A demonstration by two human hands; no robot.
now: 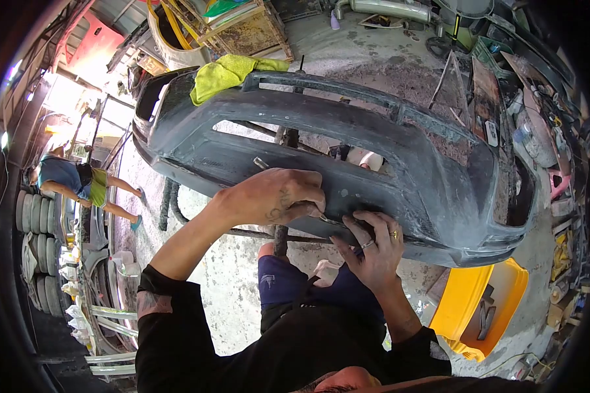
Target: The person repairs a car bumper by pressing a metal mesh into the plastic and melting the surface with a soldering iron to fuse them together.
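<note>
A dark grey car bumper [308, 111], dusty and scuffed, lies across the middle of the view. My left hand [272, 196] has its fingers pinched together at the bumper's near edge, on a small thin piece [326, 219] that is mostly hidden. Close beside it, my right hand [373, 245], with rings on two fingers, rests its fingertips on the same edge, fingers apart. A short metallic piece [261, 162] lies on the bumper above my left hand. Over the bumper's far left part is a yellow-green cloth [233, 75].
Dark stand bars [280, 239] run beneath the bumper. A yellow bin [465, 304] holding dark items stands at lower right. At far left, another person [65, 177] bends near stacked tires [36, 213]. Clutter lines the right side; a wooden frame [252, 33] stands behind.
</note>
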